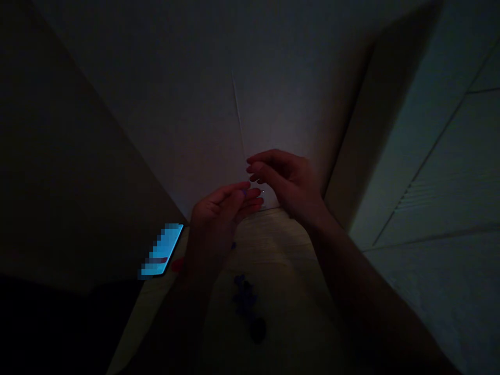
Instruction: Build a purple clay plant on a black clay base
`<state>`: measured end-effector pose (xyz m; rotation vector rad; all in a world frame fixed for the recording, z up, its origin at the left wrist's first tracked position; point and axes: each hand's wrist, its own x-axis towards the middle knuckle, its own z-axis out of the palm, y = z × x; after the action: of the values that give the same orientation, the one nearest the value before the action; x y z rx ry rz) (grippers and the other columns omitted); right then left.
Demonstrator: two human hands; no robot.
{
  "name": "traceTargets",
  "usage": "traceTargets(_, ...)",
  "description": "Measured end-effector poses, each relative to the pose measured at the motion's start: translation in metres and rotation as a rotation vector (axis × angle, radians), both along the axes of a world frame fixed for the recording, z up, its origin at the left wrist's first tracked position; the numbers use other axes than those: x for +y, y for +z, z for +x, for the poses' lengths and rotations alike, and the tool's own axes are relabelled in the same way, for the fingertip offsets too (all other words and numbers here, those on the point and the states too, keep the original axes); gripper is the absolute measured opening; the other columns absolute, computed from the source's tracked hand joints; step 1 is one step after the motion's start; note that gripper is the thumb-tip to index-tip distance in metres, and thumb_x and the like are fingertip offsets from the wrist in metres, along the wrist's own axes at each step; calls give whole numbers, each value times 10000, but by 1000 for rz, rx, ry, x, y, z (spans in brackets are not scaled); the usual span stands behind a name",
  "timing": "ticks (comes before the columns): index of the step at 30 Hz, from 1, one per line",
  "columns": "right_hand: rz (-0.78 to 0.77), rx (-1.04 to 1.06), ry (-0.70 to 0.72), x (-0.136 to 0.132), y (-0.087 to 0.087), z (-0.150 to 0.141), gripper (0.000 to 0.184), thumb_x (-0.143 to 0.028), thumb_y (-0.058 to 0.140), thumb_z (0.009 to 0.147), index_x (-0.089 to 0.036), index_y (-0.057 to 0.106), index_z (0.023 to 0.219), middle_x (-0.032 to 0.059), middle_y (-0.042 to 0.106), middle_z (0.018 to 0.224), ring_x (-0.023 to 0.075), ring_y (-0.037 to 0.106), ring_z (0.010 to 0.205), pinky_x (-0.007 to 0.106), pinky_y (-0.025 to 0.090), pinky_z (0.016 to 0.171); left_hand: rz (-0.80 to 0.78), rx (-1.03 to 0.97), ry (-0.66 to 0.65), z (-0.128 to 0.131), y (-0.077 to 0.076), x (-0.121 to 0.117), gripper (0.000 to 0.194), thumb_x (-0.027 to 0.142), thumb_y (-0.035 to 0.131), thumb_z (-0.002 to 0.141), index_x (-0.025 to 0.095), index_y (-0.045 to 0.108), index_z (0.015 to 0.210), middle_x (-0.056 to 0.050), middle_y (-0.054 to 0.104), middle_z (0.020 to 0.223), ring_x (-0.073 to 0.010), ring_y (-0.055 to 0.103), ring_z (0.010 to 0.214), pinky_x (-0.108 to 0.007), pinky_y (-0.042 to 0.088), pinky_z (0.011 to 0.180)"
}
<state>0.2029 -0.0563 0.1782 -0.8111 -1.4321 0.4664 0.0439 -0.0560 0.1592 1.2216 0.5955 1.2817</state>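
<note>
The scene is very dark. My left hand (222, 208) is raised over a wooden surface (289, 260), its fingers pinched together around a tiny bluish thing (244, 192) that I cannot make out. My right hand (285, 179) hovers just beside it, fingers curled and pinched, fingertips nearly touching the left ones; a small glint shows between the two hands. Below the hands, several small dark blue pieces (246, 302) lie on the wood.
A phone (162, 250) with a lit blue screen leans at the left beside a small red thing (177, 264). A pale wall (234, 78) rises straight ahead. Tiled floor (437, 182) lies on the right. Dark panels close in at the left.
</note>
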Motion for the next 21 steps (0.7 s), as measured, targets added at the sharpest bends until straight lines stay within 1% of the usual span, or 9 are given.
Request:
traceTargets(2, 22, -124, 64, -6, 3, -2, 318, -533, 786, 880, -245, 810, 1012, 48, 800, 1001, 197, 750, 857, 341, 613, 792, 4, -37, -14, -1, 2, 1, 246, 343, 786, 871, 168, 735, 1035, -112, 821, 1033, -272, 792, 1053, -398, 645, 939)
traceTargets(5, 42, -297, 111, -12, 6, -3, 246, -465, 799, 890, -282, 831, 1051, 45, 800, 1098, 197, 754, 934, 333, 608, 843, 1, -63, -27, -2, 5, 2, 263, 345, 779, 875, 193, 683, 1067, -111, 810, 1080, -291, 756, 1167, -407, 630, 972)
traceTargets(7, 56, -362, 107, -13, 7, -3, 202, -427, 773, 922, -296, 835, 1062, 40, 797, 1125, 194, 753, 973, 326, 605, 868, -6, -62, -26, -4, 6, 2, 273, 359, 772, 880, 198, 659, 1068, -110, 806, 1075, -296, 750, 1177, -413, 624, 974)
traceTargets(9, 66, -393, 88, -12, 6, -3, 184, -401, 751, 944, -290, 836, 1064, 39, 801, 1106, 192, 753, 957, 325, 608, 861, -12, -57, -14, -5, 8, 1, 283, 373, 764, 882, 196, 647, 1068, -108, 806, 1050, -296, 763, 1136, -414, 621, 959)
traceTargets(11, 76, -370, 43, -10, 4, -4, 192, -396, 731, 958, -275, 833, 1065, 43, 806, 1062, 193, 752, 918, 327, 614, 832, -25, -40, 0, -7, 9, 0, 306, 404, 746, 892, 195, 644, 1091, -106, 811, 1014, -294, 783, 1060, -411, 622, 918)
traceTargets(14, 74, -252, -32, -6, 0, -4, 255, -426, 670, 996, -253, 813, 1117, 51, 810, 1033, 199, 753, 905, 335, 619, 811, -55, 3, 17, -9, 9, 2, 346, 460, 690, 919, 187, 645, 1126, -109, 816, 967, -286, 797, 935, -390, 616, 828)
traceTargets(17, 39, -162, -44, -1, -3, -3, 315, -451, 630, 1018, -216, 792, 1150, 56, 808, 973, 188, 751, 847, 336, 615, 782, -74, 31, 35, -12, 9, 5, 352, 447, 664, 924, 169, 639, 1139, -115, 811, 962, -273, 789, 894, -368, 597, 790)
traceTargets(19, 15, -132, -48, 1, -3, -2, 313, -460, 679, 986, -190, 797, 1090, 51, 799, 907, 177, 740, 786, 326, 607, 745, -80, 42, 43, -13, 9, 7, 334, 421, 668, 917, 167, 636, 1132, -108, 804, 953, -261, 781, 880, -358, 583, 789)
traceTargets(21, -7, -97, -67, 1, -3, -1, 302, -467, 779, 906, -179, 799, 996, 45, 790, 867, 178, 735, 772, 320, 601, 726, -77, 42, 38, -14, 9, 8, 295, 389, 673, 912, 173, 634, 1109, -89, 796, 928, -238, 771, 844, -335, 570, 771)
